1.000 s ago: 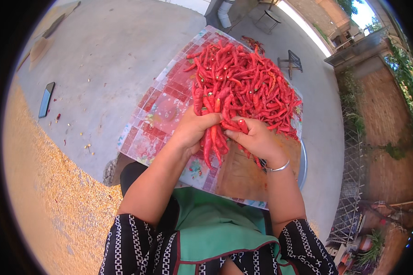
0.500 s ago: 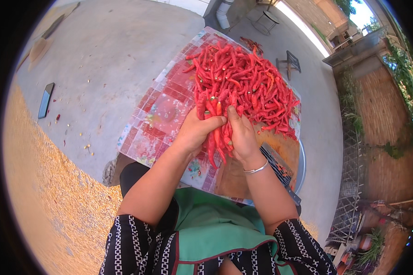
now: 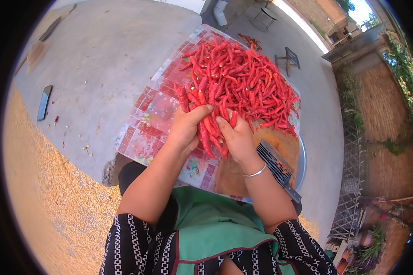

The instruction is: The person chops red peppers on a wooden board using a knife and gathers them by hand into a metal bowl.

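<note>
Between them my two hands clasp a bunch of red chili peppers (image 3: 209, 136) above the near part of the table. My left hand (image 3: 187, 127) is wrapped round the bunch's left side, thumb laid across the top. From the other side my right hand (image 3: 237, 139) grips the same bunch, its thumb close to the left one; a bangle circles that wrist. Pepper tips hang below the hands and other ends stick up above them. Just beyond lies a big heap of red chili peppers (image 3: 248, 78). Fingers under the bunch are hidden.
A cleaver (image 3: 275, 160) with a striped blade lies on the wooden cutting board (image 3: 229, 178), right of my hands. Checked cloth covers the table (image 3: 137, 123). On the concrete floor are a phone (image 3: 44, 103), spread yellow kernels (image 3: 73, 206) and a small stool (image 3: 287, 59).
Both hands have shifted slightly left with the bunch. Its peppers now fan out more at the upper left, and more of the cleaver shows beside my right wrist.
</note>
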The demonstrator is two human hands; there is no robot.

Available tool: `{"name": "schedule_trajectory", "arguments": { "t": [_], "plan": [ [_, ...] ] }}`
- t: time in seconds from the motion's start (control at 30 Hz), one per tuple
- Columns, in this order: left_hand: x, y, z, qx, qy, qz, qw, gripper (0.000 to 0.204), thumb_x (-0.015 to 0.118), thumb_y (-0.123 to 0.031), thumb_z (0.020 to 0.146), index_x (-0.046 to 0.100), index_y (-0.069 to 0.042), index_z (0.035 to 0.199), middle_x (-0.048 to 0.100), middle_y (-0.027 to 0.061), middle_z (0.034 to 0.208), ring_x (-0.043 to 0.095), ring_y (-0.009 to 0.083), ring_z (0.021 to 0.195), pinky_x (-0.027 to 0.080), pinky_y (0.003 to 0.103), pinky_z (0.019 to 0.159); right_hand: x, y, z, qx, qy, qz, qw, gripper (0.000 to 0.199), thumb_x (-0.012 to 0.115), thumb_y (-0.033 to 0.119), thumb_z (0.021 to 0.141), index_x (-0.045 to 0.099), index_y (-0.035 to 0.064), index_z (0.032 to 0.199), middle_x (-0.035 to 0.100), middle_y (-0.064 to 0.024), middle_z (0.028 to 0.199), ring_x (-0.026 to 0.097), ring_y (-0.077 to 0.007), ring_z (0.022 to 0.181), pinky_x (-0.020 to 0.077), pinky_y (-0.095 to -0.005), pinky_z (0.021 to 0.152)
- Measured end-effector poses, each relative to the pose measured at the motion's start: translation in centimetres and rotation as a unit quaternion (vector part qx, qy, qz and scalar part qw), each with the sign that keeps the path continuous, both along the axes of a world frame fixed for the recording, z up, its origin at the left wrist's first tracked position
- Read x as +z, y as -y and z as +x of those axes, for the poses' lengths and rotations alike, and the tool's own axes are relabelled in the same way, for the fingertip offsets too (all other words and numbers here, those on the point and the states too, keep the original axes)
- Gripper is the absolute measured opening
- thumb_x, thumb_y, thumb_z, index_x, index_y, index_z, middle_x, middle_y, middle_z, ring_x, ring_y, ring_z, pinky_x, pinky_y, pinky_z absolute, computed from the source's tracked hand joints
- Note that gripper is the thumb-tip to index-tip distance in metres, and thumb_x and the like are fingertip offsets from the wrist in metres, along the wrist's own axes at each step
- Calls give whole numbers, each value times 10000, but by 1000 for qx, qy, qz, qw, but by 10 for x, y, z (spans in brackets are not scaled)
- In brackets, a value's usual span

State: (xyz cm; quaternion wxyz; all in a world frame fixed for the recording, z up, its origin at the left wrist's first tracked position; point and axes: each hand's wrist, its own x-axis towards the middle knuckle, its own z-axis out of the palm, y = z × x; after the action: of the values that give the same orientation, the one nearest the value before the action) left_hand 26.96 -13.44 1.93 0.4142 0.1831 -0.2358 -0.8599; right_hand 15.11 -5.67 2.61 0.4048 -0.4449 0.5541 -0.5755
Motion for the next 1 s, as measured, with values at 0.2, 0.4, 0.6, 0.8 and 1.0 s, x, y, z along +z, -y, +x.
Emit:
{"name": "schedule_trajectory", "arguments": {
  "t": [0.2, 0.4, 0.6, 0.8, 1.0],
  "plan": [
    [2, -3, -2, 2, 16, -18, 1000, 363, 612, 43, 823, 558, 19, 1181, 652, 140, 1078, 662, 230, 931, 549, 356, 830, 4, 4, -13, -73, 66, 0, 995, 298, 531, 4, 951, 558, -23, 1247, 631, -74, 1162, 596, -134, 1041, 483, -280, 913],
    [-1, -10, -8, -25, 22, -47, 998, 406, 599, 44, 823, 536, 5, 1223, 637, 126, 1124, 648, 218, 975, 535, 355, 862, 19, 8, -2, -2, 130, -62, 990, 345, 495, 50, 985, 499, -28, 1321, 579, -90, 1258, 544, -158, 1151, 424, -292, 1002],
    [2, -10, -2, -111, 18, -55, 992, 451, 616, 30, 814, 506, -18, 1249, 635, 113, 1053, 649, 195, 913, 549, 341, 790, 8, 14, -12, 23, -15, -48, 998, 484, 464, 278, 1025, 409, -34, 1392, 516, -133, 1337, 477, -201, 1238, 354, -329, 1063],
    [2, -8, 2, -118, 54, -159, 979, 551, 696, -14, 799, 462, -44, 1297, 616, 77, 1087, 623, 160, 949, 527, 318, 825, 31, 6, -1, 106, -44, 26, 993, 704, 503, 413, 995, 229, -23, 1474, 438, -146, 1400, 406, -205, 1301, 310, -331, 1092],
    [-7, -16, 5, -85, 70, -146, 983, 496, 740, -35, 759, 542, -19, 1214, 631, 66, 1063, 622, 161, 961, 524, 324, 831, 33, -10, -5, 94, -11, -31, 995, 741, 673, 288, 906, 273, -33, 1442, 460, -138, 1363, 455, -213, 1257, 400, -348, 1025]
  ]
}}
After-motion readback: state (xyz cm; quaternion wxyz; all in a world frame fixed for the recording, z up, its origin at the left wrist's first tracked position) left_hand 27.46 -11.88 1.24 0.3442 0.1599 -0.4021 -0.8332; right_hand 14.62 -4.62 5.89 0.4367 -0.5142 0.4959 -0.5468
